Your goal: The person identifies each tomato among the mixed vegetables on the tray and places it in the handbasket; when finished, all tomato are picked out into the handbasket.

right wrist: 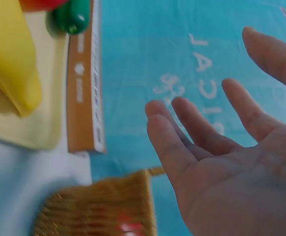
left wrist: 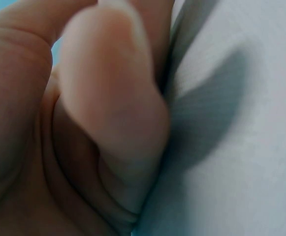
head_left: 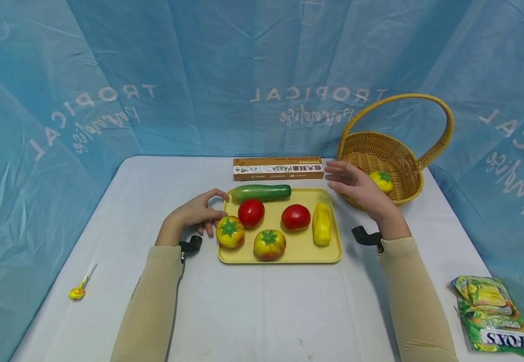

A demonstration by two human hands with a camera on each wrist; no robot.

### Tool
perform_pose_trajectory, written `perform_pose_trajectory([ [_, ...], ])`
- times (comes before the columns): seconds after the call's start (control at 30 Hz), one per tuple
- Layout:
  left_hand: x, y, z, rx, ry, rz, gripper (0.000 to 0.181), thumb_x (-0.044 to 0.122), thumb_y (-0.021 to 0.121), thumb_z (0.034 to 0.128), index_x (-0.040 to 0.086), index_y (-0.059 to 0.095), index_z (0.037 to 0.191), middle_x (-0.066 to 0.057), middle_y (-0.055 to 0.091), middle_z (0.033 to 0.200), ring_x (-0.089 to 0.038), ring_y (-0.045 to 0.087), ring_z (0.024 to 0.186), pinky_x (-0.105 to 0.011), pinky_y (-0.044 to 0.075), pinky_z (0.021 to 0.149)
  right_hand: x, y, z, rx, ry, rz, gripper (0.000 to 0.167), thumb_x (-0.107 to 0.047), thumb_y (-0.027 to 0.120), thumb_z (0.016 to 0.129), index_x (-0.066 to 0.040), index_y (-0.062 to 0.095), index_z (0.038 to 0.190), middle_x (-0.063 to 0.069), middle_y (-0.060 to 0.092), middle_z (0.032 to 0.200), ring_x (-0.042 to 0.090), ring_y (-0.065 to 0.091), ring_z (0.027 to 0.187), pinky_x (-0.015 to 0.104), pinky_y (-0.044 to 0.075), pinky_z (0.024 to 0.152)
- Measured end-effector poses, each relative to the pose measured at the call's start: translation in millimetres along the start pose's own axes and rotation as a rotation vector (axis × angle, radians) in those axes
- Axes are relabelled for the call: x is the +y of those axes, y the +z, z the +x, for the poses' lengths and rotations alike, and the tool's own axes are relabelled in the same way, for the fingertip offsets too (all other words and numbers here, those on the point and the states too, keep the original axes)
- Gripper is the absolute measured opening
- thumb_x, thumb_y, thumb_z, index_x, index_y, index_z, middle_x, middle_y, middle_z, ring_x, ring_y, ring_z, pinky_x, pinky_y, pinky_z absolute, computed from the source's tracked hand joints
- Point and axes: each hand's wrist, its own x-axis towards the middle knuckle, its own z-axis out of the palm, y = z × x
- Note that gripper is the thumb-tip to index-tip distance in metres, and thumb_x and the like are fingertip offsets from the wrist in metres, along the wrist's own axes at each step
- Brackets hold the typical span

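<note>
A pale yellow tray [head_left: 253, 255] holds a green cucumber [head_left: 262, 192], two red tomatoes [head_left: 251, 213], a yellow elongated vegetable [head_left: 321, 224] and two yellow-orange fruits [head_left: 269, 245] with green leafy tops. My left hand [head_left: 194, 211] is at the tray's left edge, fingers loosely bent, close to the left yellow-orange fruit [head_left: 230, 232]. In the left wrist view, the fingers [left wrist: 113, 83] show nothing between them; whether they touch the tray is unclear. My right hand [head_left: 361, 188], fingers spread and holding nothing, hovers beside the wicker basket [head_left: 407, 156]. Another yellow-orange fruit [head_left: 381, 181] lies inside the basket.
Behind the tray lies a long brown-and-white pasta box [head_left: 278, 169]. A lollipop [head_left: 81, 284] rests at the left of the white table, and a green FOX'S candy bag [head_left: 495, 317] at the right edge. A blue printed curtain [head_left: 207, 60] hangs around the table.
</note>
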Motion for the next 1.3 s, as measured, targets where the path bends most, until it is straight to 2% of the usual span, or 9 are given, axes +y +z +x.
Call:
perform_pose_trajectory([
  [0.2,0.3,0.2,-0.1,0.003,-0.004,0.012,0.057,0.035,0.072,0.1001,0.029,0.042,0.149,-0.009,0.073,0.08,-0.023,0.072,0.054,-0.024,0.049,0.049,9,15,9.3,-0.131,0.03,0.045,0.062,-0.026,0.067,0.106,-0.018,0.041,0.161,0.015,0.04,0.169,0.037,0.041,0.156,0.062,0.029,0.129],
  [0.43,1.4,-0.6,-1.0,0.001,-0.002,0.014,0.06,0.035,0.072,0.0999,0.028,0.041,0.15,-0.009,0.073,0.08,-0.023,0.072,0.054,-0.024,0.05,0.049,16,32,17.9,-0.228,0.022,0.059,0.058,-0.026,0.068,0.105,-0.019,0.046,0.158,0.02,0.041,0.167,0.039,0.042,0.155,0.062,0.031,0.128],
  [0.57,1.8,-0.3,-1.2,0.004,-0.005,0.011,0.059,0.035,0.072,0.1001,0.028,0.041,0.15,-0.01,0.073,0.081,-0.023,0.072,0.054,-0.024,0.05,0.049,18,40,19.7,-0.274,0.024,0.05,0.06,-0.024,0.068,0.104,-0.016,0.044,0.159,0.019,0.041,0.166,0.041,0.042,0.154,0.063,0.031,0.127],
  [0.7,1.6,0.2,-0.7,0.007,-0.013,0.013,0.058,0.035,0.072,0.1,0.029,0.041,0.149,-0.01,0.073,0.081,-0.023,0.072,0.054,-0.024,0.05,0.05,20,45,20.5,-0.306,0.037,0.049,0.064,-0.024,0.069,0.103,-0.012,0.043,0.16,0.017,0.041,0.166,0.04,0.042,0.154,0.062,0.033,0.127],
  [0.93,1.0,0.4,0.9,0.009,-0.017,0.01,0.058,0.035,0.072,0.0997,0.03,0.042,0.149,-0.01,0.074,0.081,-0.024,0.072,0.055,-0.024,0.05,0.049,21,54,22.9,-0.359,0.035,0.025,0.061,-0.02,0.069,0.103,-0.008,0.045,0.158,0.018,0.043,0.166,0.04,0.042,0.155,0.06,0.036,0.126],
  [1.3,2.2,0.3,-0.8,0.012,-0.021,0.02,0.057,0.035,0.072,0.1003,0.031,0.042,0.149,-0.009,0.073,0.081,-0.024,0.072,0.055,-0.024,0.05,0.049,21,61,24.6,-0.361,0.031,-0.067,0.061,-0.025,0.072,0.101,-0.009,0.05,0.156,0.017,0.051,0.161,0.036,0.048,0.15,0.056,0.04,0.124],
])
